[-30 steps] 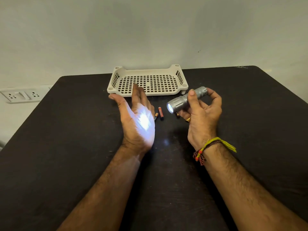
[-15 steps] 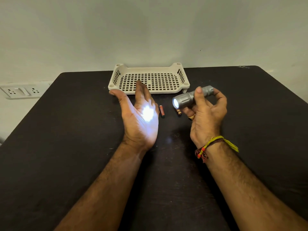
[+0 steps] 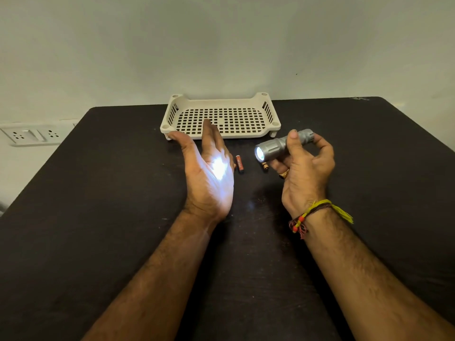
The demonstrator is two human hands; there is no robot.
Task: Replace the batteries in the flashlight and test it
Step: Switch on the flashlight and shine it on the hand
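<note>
My right hand grips a small silver flashlight, thumb on top of its barrel and fingers curled round the tail. Its lens is lit and points left. The beam makes a bright white spot on the palm of my left hand, which is held upright and flat with straight fingers, a little left of the flashlight. Between my hands a red battery lies on the black table. Another small battery shows just under the flashlight head, partly hidden by my fingers.
A cream perforated plastic tray stands at the table's far edge, just beyond my left fingertips. A white wall socket panel sits at the left, off the table. A plain wall rises behind.
Both hands have drifted slightly to the right and further from me. The flashlight stays lit, and the light spot has moved from the lower palm up toward the fingers.
</note>
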